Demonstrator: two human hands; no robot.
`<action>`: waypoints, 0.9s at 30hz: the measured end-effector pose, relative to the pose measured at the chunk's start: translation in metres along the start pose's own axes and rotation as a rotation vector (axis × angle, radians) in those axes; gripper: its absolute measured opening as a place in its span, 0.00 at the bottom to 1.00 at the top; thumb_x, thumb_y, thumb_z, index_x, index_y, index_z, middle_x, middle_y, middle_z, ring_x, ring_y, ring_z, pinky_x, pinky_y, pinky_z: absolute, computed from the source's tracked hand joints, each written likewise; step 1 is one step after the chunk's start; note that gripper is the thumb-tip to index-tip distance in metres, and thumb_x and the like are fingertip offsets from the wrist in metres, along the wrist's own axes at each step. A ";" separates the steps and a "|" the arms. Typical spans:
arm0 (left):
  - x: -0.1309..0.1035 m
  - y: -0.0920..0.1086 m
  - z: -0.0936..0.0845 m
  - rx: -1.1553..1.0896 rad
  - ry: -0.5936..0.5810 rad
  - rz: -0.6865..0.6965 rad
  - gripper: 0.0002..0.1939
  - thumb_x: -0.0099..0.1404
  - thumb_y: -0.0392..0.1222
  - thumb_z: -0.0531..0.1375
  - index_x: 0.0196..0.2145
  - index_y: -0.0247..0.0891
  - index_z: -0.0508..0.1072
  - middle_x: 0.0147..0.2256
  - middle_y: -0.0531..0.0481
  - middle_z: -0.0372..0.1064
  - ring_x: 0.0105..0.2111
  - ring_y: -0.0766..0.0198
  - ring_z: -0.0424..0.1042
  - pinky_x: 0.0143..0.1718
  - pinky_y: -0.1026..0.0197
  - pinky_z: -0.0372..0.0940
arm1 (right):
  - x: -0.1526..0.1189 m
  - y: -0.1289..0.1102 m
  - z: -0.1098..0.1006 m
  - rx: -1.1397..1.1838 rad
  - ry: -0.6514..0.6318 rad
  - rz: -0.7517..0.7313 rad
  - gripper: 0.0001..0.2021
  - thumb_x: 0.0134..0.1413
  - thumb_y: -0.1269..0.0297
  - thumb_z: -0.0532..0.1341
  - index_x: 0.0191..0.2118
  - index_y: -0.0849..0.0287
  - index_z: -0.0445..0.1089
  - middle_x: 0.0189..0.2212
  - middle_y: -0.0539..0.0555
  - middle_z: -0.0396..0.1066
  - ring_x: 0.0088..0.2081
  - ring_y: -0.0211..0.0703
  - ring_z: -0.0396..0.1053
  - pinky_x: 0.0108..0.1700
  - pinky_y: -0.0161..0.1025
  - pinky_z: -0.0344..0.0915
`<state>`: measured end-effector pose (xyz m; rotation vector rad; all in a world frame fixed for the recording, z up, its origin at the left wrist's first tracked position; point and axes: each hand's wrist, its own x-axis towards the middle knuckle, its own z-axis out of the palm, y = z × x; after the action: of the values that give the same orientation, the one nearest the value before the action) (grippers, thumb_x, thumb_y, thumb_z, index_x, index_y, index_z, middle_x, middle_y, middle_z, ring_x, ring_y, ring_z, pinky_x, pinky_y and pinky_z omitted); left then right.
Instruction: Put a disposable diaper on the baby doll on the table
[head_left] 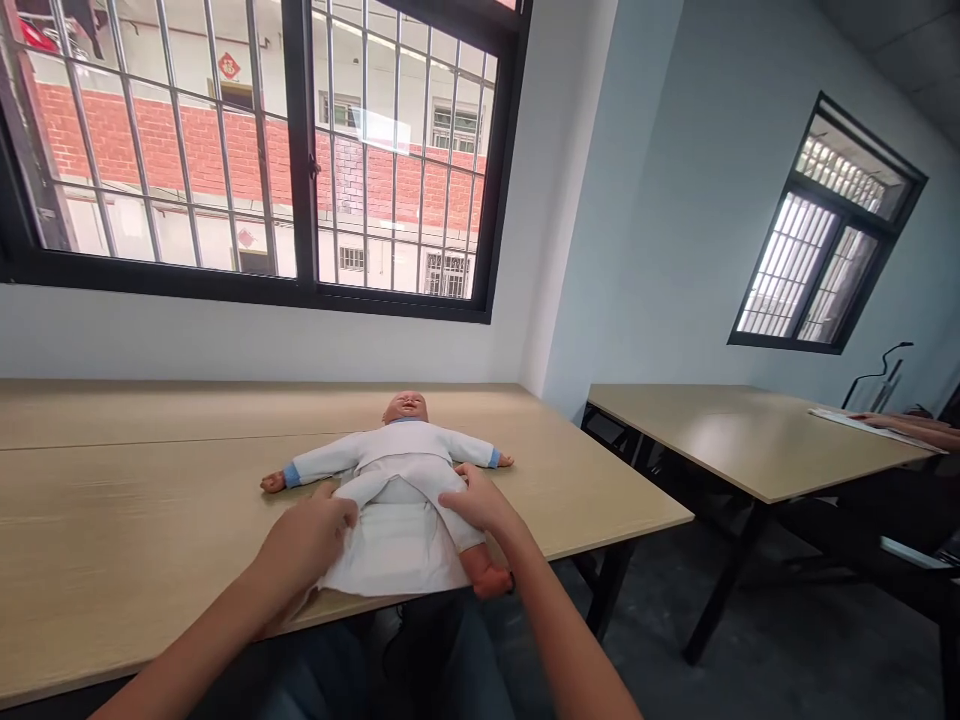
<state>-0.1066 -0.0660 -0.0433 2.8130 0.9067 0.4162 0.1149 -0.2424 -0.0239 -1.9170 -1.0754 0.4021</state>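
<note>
A baby doll (407, 405) lies on its back on the table, head toward the window and arms spread. It wears a white top (405, 443) with blue cuffs and white pants. A white sheet, perhaps a diaper (397, 550), spreads between its legs to the table's near edge. At the doll's hip on the left, my left hand (307, 535) is closed on the white pants. My right hand (481, 498) grips the pants on the other side, thumb on top. One bare foot (487, 575) pokes out beside my right wrist; my left hand and forearm hide the other leg.
The wooden table (150, 540) runs along the wall beneath a barred window (300, 280). Across a gap on the right stands a second table (705, 430), where another person's arms (911, 428) rest near a white sheet. My legs are under the near edge.
</note>
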 end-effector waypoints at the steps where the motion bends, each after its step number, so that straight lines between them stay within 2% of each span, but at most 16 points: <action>1: -0.001 0.000 0.003 0.063 0.033 0.019 0.14 0.65 0.33 0.54 0.37 0.41 0.80 0.48 0.40 0.71 0.47 0.48 0.71 0.45 0.53 0.64 | -0.001 0.000 0.002 -0.071 0.026 -0.022 0.22 0.47 0.63 0.65 0.51 0.61 0.69 0.46 0.60 0.74 0.46 0.55 0.72 0.46 0.45 0.66; 5: -0.002 0.004 0.013 0.233 0.157 0.154 0.16 0.66 0.32 0.52 0.36 0.39 0.81 0.53 0.36 0.69 0.57 0.42 0.64 0.54 0.44 0.63 | -0.015 -0.014 0.018 -0.472 0.240 -0.173 0.18 0.50 0.70 0.63 0.49 0.62 0.69 0.47 0.64 0.72 0.48 0.56 0.68 0.49 0.47 0.64; 7: 0.001 0.009 0.015 0.236 0.197 0.228 0.17 0.64 0.30 0.53 0.38 0.40 0.81 0.57 0.36 0.68 0.60 0.42 0.62 0.57 0.43 0.63 | -0.027 -0.027 0.028 -0.650 0.275 -0.293 0.16 0.51 0.76 0.60 0.47 0.62 0.69 0.48 0.64 0.70 0.50 0.56 0.66 0.49 0.47 0.63; 9: 0.008 0.017 0.014 0.213 0.233 0.296 0.18 0.62 0.28 0.53 0.41 0.41 0.80 0.60 0.38 0.65 0.63 0.43 0.60 0.59 0.43 0.62 | -0.041 -0.038 0.037 -0.715 0.176 -0.431 0.14 0.54 0.77 0.58 0.46 0.61 0.70 0.46 0.63 0.71 0.48 0.54 0.66 0.49 0.46 0.64; 11: 0.018 0.027 0.012 0.194 0.239 0.358 0.19 0.61 0.27 0.55 0.43 0.41 0.80 0.65 0.39 0.60 0.66 0.42 0.55 0.62 0.42 0.59 | -0.055 -0.045 0.045 -0.684 0.015 -0.524 0.10 0.58 0.68 0.60 0.46 0.60 0.70 0.44 0.60 0.72 0.47 0.53 0.67 0.48 0.45 0.65; 13: 0.030 0.037 0.011 0.195 0.194 0.416 0.19 0.60 0.27 0.56 0.43 0.42 0.80 0.69 0.40 0.54 0.69 0.38 0.48 0.63 0.38 0.56 | -0.066 -0.046 0.052 -0.663 -0.115 -0.530 0.18 0.56 0.52 0.65 0.45 0.59 0.71 0.43 0.60 0.73 0.46 0.55 0.69 0.47 0.47 0.67; 15: 0.039 0.045 0.011 0.218 0.120 0.456 0.20 0.60 0.27 0.57 0.43 0.44 0.81 0.71 0.43 0.49 0.70 0.35 0.45 0.62 0.35 0.55 | -0.073 -0.043 0.059 -0.709 -0.161 -0.488 0.24 0.50 0.45 0.68 0.44 0.60 0.72 0.43 0.61 0.73 0.47 0.59 0.69 0.46 0.49 0.68; 16: 0.043 0.049 0.012 0.235 0.089 0.463 0.21 0.60 0.27 0.56 0.44 0.45 0.81 0.72 0.43 0.47 0.70 0.34 0.45 0.61 0.34 0.55 | -0.075 -0.040 0.062 -0.749 -0.157 -0.472 0.23 0.50 0.47 0.68 0.44 0.61 0.73 0.44 0.62 0.73 0.47 0.59 0.69 0.46 0.50 0.68; 19: 0.048 0.056 0.018 0.286 0.044 0.439 0.23 0.62 0.28 0.56 0.49 0.47 0.80 0.72 0.40 0.47 0.69 0.32 0.47 0.58 0.32 0.58 | -0.074 -0.032 0.069 -0.852 -0.141 -0.449 0.10 0.54 0.65 0.63 0.41 0.63 0.73 0.42 0.62 0.74 0.44 0.57 0.70 0.44 0.48 0.67; 21: 0.048 0.058 0.021 0.310 0.042 0.416 0.22 0.64 0.29 0.56 0.50 0.47 0.80 0.71 0.38 0.48 0.69 0.31 0.47 0.57 0.31 0.59 | -0.072 -0.028 0.071 -0.880 -0.147 -0.432 0.08 0.51 0.72 0.60 0.38 0.62 0.73 0.40 0.61 0.74 0.42 0.54 0.71 0.42 0.47 0.65; 27: 0.054 0.053 0.025 0.331 0.032 0.439 0.26 0.64 0.28 0.55 0.54 0.49 0.76 0.72 0.44 0.49 0.69 0.34 0.49 0.56 0.34 0.62 | -0.081 -0.022 0.068 -0.822 -0.146 -0.440 0.08 0.50 0.73 0.60 0.36 0.60 0.73 0.39 0.58 0.76 0.42 0.52 0.72 0.45 0.47 0.63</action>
<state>-0.0281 -0.0782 -0.0436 3.3230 0.3783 0.3931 0.0144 -0.2658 -0.0544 -2.2539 -1.9149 -0.1963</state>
